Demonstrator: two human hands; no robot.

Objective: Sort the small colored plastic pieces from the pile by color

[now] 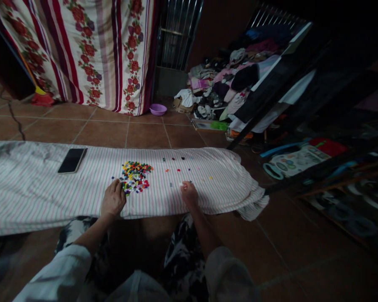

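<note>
A pile of small coloured beads (135, 176) lies on a striped white cloth (34, 188) spread over the tiled floor. My left hand (112, 200) rests on the cloth at the pile's near-left edge, fingers curled and touching the beads. My right hand (189, 193) sits to the right of the pile, fingers pinched together on the cloth; what they hold is too small to make out. A few loose beads (176, 170) are scattered beyond my right hand.
A black phone (72, 160) lies on the cloth at the left. Behind stand a floral striped curtain (91, 50), a purple bowl (158, 109) and a heap of clothes (227, 84). Dark shelving and toys (296, 161) fill the right side.
</note>
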